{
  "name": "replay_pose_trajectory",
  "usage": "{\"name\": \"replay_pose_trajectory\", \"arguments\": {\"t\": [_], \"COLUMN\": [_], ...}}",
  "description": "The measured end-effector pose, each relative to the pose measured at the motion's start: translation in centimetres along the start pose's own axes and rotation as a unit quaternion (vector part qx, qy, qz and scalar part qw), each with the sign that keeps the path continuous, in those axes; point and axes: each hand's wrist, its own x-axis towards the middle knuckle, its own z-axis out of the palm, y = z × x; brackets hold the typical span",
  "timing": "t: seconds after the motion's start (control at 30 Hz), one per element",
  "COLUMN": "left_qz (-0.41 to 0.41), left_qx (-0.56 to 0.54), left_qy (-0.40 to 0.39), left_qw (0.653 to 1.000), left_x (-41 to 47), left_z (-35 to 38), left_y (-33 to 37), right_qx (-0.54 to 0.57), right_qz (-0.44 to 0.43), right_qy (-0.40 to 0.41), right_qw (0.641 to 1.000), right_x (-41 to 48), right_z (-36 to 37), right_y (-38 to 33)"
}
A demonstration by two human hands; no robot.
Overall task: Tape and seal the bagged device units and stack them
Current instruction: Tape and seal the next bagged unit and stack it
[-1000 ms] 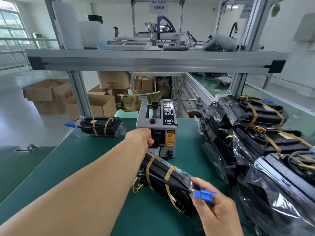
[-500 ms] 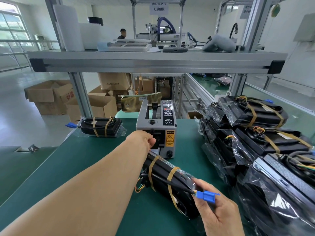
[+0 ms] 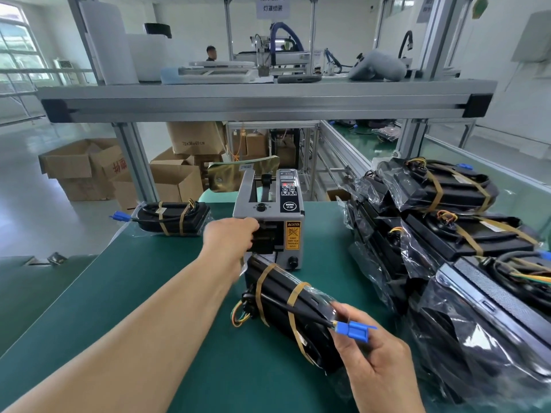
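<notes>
Now | right grip (image 3: 372,353) clamped round near end of bagged unit (image 3: 280,296), which lies on desk (image 3: 149,293) just before tape dispenser (image 3: 286,210) | left grip (image 3: 231,235) at dispenser's outlet, fingers hidden: apart or together, cannot tell | taped units (image 3: 447,192) piled at right

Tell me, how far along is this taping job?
Done: a pile of wrapped units sits on the right, several banded with tan tape, plus one taped unit far left. In hand: the right hand grips a bagged unit already wearing two bands while the left hand reaches to the tape dispenser's mouth, probably for another strip. Left: sealing and stacking this one; how many more remain is not visible.
</notes>
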Motion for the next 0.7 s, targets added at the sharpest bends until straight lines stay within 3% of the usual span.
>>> {"name": "replay_pose_trajectory", "arguments": {"t": [0.1, 0.23, 0.7], "left_qz": [0.123, 0.148, 0.121], "left_qx": [0.077, 0.148, 0.177], "left_qy": [-0.089, -0.199, -0.205], "left_qw": [0.985, 0.958, 0.955], "left_x": [-5.1, -8.8, -9.5], "left_z": [-2.3, -2.9, -2.6], "left_y": [-0.9, -2.8, -4.2], "right_qx": [0.003, 0.008, 0.043], "right_qz": [0.017, 0.040, 0.120], "right_qy": [-0.009, -0.026, -0.017], "right_qw": [1.000, 0.999, 0.992], "right_x": [-0.2, -0.4, -0.5], "right_z": [0.4, 0.7, 1.0], "right_y": [-0.6, -1.3, -2.3]}}
